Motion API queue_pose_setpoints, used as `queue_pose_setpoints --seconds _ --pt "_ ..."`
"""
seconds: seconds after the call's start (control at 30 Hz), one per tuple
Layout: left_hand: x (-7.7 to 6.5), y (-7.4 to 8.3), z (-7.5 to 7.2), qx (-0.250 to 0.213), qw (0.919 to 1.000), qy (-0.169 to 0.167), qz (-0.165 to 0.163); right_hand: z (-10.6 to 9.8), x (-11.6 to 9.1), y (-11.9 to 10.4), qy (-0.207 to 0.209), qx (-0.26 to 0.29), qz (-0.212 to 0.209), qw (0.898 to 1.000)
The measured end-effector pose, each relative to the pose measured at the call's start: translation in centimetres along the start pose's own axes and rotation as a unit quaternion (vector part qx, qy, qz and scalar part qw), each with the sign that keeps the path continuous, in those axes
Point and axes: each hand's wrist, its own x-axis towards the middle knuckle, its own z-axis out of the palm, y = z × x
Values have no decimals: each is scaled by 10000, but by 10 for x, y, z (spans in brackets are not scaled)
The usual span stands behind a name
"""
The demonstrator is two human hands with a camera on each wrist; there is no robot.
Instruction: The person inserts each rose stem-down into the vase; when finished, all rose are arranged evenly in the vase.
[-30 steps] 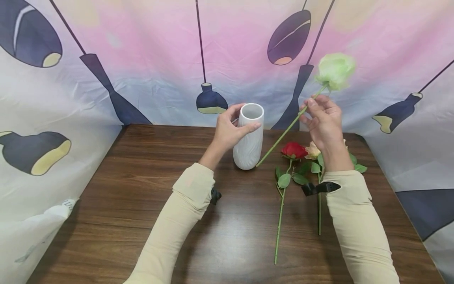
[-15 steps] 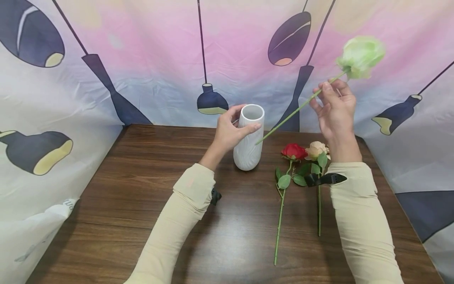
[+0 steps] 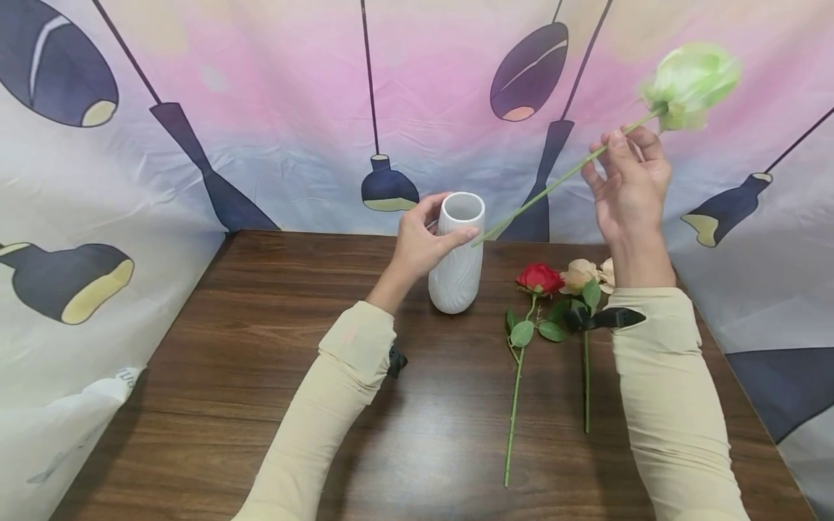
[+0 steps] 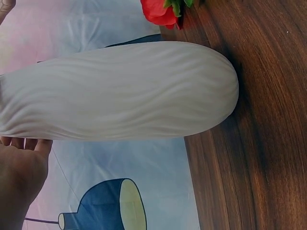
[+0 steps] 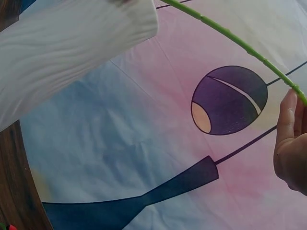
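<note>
Head view: the left grip (image 3: pixel 420 239) is curled round the upper part of a white vase (image 3: pixel 452 282), thumb across the near side. The vase stands upright on the brown tabletop (image 3: pixel 260 376), most of its body below that grip. The right grip (image 3: pixel 632 184) pinches the stem of a pale green rose (image 3: pixel 693 83) close beneath the bloom. The bloom is above and to the right of this grip; the stem slopes down leftward, its end outside the vase, near the wall below the rim. I cannot tell whether they touch. Lower than the right grip, a red rose (image 3: pixel 539 278) and a cream rose (image 3: pixel 578 276) lie side by side on the tabletop.
</note>
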Motion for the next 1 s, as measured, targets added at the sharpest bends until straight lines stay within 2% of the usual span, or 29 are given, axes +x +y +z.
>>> queue_pose_setpoints --seconds 0.4,1.0 --pt "1 0 -2 -13 10000 11 -49 13 5 -3 294 151 -229 9992" --pt "0 0 -1 -46 10000 31 -64 24 8 -5 119 -68 -447 9989"
